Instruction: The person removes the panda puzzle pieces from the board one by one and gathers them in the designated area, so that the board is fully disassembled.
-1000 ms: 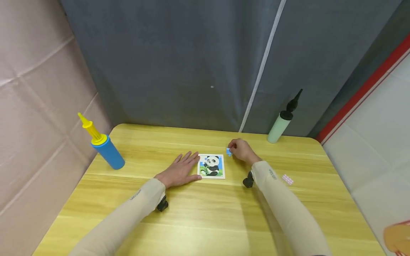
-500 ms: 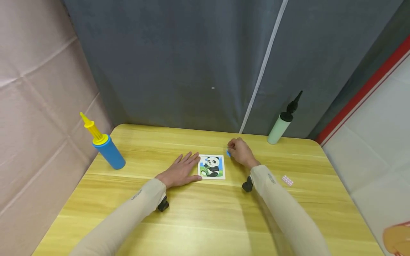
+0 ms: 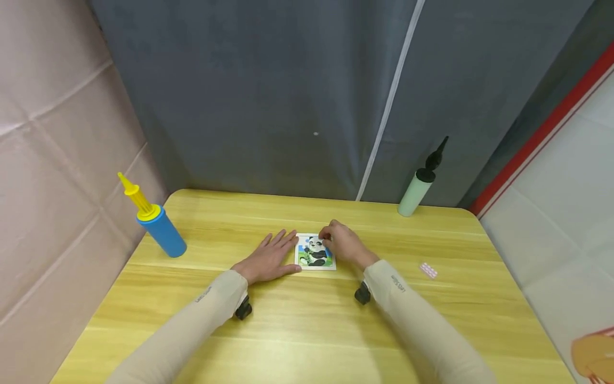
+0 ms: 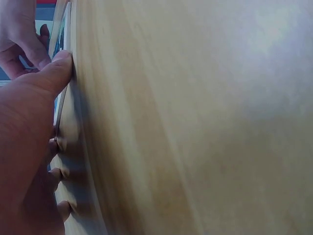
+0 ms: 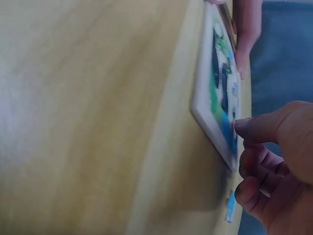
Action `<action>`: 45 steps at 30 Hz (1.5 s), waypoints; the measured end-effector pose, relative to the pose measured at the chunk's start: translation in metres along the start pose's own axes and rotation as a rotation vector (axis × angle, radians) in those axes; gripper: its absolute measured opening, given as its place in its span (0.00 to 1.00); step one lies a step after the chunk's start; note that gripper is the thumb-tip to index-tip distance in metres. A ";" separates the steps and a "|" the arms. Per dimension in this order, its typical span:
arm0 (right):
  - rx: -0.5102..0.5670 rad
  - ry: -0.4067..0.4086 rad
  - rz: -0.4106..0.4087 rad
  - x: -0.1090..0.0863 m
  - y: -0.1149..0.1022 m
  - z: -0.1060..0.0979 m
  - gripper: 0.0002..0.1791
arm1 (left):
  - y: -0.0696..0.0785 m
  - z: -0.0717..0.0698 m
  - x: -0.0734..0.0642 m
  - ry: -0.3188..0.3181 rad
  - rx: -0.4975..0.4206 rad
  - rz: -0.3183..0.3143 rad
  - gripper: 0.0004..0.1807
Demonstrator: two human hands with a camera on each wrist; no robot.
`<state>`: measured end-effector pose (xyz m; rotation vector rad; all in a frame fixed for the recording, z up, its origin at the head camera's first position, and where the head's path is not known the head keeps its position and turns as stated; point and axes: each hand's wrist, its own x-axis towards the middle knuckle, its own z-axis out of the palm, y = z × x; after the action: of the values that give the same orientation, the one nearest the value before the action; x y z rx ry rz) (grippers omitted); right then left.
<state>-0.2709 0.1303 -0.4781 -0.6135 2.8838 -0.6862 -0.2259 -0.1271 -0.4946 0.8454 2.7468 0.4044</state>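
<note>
A panda jigsaw puzzle (image 3: 314, 258) lies in a white frame on the table. My left hand (image 3: 268, 258) rests flat at its left edge, fingers spread; the left wrist view shows the thumb (image 4: 61, 66) against the frame's rim. Over the puzzle's upper right corner, my right hand (image 3: 346, 244) has its fingers curled and its thumb (image 5: 252, 128) at the surface. It pinches what looks like a thin puzzle piece there, mostly covered by the fingers. A loose blue puzzle piece (image 5: 230, 206) lies just beyond the frame in the right wrist view, hidden behind the hand in the head view.
A blue and yellow hand pump (image 3: 162, 230) stands at the table's left edge. A pale green pump (image 3: 415, 196) with a black top is at the back right. A small pink and white patterned piece (image 3: 428, 270) lies to the right. A grey curtain (image 3: 264, 106) hangs behind.
My right hand has moved left from the loose blue piece beside the frame onto the puzzle's upper right corner. The left hand has stayed where it was.
</note>
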 end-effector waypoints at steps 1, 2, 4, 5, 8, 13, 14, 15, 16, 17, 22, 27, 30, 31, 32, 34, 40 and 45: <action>-0.005 -0.002 -0.001 0.000 0.000 0.002 0.08 | 0.000 0.000 0.000 -0.001 -0.002 0.001 0.47; -0.010 0.000 -0.005 0.000 0.001 0.003 0.08 | 0.000 0.000 0.000 -0.002 -0.003 0.000 0.47; -0.019 0.012 -0.014 0.000 0.001 0.006 0.09 | 0.000 0.000 0.000 -0.001 -0.001 0.000 0.47; -0.028 0.018 -0.021 0.000 0.001 0.007 0.10 | 0.000 0.000 0.000 0.000 0.000 -0.002 0.47; -0.054 0.032 -0.046 0.000 -0.002 0.009 0.11 | 0.000 0.000 0.000 0.003 0.000 -0.004 0.47; -0.087 0.005 -0.065 0.000 -0.006 0.010 0.13 | 0.000 0.001 0.000 -0.004 -0.007 -0.001 0.48; -0.086 -0.001 -0.066 0.000 -0.007 0.010 0.14 | -0.001 0.001 0.001 -0.003 -0.006 -0.001 0.48; -0.086 -0.008 -0.068 0.001 -0.008 0.010 0.14 | -0.001 0.001 0.000 0.000 -0.003 -0.002 0.48; -0.085 -0.015 -0.068 0.001 -0.008 0.009 0.14 | -0.001 0.001 0.000 0.002 -0.001 -0.004 0.48; -0.085 -0.021 -0.066 0.002 -0.009 0.009 0.14 | -0.001 0.001 0.000 0.005 0.001 -0.006 0.47; -0.086 -0.062 -0.053 0.005 -0.013 0.006 0.14 | 0.000 0.000 0.000 0.002 -0.005 -0.010 0.47; -0.069 -0.085 -0.038 0.006 -0.014 0.004 0.13 | 0.001 0.000 -0.001 -0.006 -0.009 -0.011 0.48; -0.053 -0.083 -0.035 0.007 -0.013 0.002 0.11 | 0.001 0.000 0.000 -0.005 -0.009 -0.011 0.48; -0.046 -0.081 -0.035 0.007 -0.013 0.002 0.11 | 0.001 0.000 0.000 -0.005 -0.007 -0.011 0.48; -0.041 -0.079 -0.036 0.007 -0.013 0.002 0.11 | 0.001 0.000 0.000 -0.004 -0.007 -0.011 0.47; -0.036 -0.076 -0.037 0.007 -0.013 0.002 0.12 | 0.001 0.000 0.000 -0.006 -0.005 -0.010 0.47; -0.037 -0.066 -0.049 0.006 -0.013 0.002 0.16 | 0.000 0.000 0.000 -0.007 0.001 -0.007 0.48; -0.044 -0.036 -0.060 0.006 -0.012 0.005 0.14 | 0.000 0.001 0.000 -0.010 -0.007 -0.008 0.47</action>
<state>-0.2714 0.1164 -0.4771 -0.7138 2.8649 -0.6150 -0.2262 -0.1268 -0.4952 0.8325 2.7374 0.4069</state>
